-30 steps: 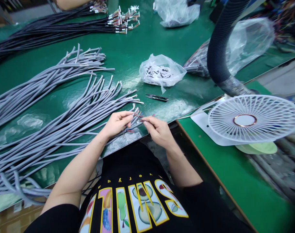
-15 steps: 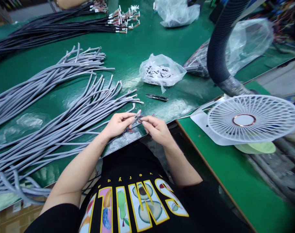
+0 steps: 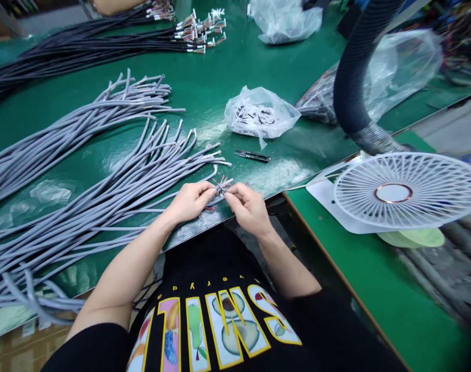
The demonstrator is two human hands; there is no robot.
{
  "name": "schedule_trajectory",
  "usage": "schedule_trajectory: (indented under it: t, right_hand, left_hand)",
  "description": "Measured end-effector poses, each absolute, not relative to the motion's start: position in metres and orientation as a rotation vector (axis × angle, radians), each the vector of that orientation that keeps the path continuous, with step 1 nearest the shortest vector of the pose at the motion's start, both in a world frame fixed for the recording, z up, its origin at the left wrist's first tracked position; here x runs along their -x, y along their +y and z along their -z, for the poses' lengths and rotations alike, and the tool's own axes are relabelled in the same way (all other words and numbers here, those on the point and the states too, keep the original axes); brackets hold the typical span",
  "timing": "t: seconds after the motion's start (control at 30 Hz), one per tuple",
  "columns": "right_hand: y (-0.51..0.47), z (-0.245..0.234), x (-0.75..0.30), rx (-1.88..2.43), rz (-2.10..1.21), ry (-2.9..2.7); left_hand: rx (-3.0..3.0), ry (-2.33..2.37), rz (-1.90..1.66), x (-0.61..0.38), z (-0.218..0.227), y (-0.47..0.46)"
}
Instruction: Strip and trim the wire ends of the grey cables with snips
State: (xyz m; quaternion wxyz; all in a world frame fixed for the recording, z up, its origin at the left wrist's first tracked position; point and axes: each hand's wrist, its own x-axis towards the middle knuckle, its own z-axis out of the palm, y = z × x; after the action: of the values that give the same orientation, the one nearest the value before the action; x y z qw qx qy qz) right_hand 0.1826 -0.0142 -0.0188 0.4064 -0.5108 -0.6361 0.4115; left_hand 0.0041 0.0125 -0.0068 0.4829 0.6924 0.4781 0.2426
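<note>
- At the near edge of the green desk (image 3: 204,77), our left hand (image 3: 188,202) and right hand (image 3: 248,207) meet, fingertips almost touching.
- Our left grip is closed on one grey cable (image 3: 215,191), pinched just behind its stripped end.
- Our right grip is closed too, thumb and forefinger pinching the coloured wires (image 3: 225,183) that fan out of that cable end.
- That cable end sits between our two hands, over the front edge of the desk; we cannot tell whether it rests on the surface.
- Leftwards, a loose pile of grey cables (image 3: 103,196) spreads across the desk, reaching up to our left hand.
- Further back lies a second bundle of grey cables (image 3: 76,124), and beyond it black cables (image 3: 84,49) with plugs on their ends.
- Small snips (image 3: 253,155) lie on the desk just beyond our right hand, apart from it.
- Behind the snips sits a clear bag (image 3: 260,114) of small dark parts.
- To our right, a white fan (image 3: 408,191) lies face up on a lower green surface, with a black ribbed hose (image 3: 351,77) curving above it.
</note>
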Motion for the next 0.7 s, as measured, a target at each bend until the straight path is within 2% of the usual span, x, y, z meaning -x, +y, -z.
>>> schedule_trajectory:
  t: [0.2,0.43,0.7]
  right_hand:
    - [-0.009,0.016,-0.178,1.321,-0.940,-1.601]
    - [-0.029,-0.020,-0.176,1.220,-0.823,-1.741]
    - [-0.011,0.018,-0.193,1.298,-0.797,-1.810]
  left_hand:
    - [-1.783,1.127,-0.585,-0.003,0.002,0.013]
    - [-1.748,1.299,-0.654,-0.004,0.015,0.022]
    - [-1.311,1.094,-0.745,0.000,0.008,0.021]
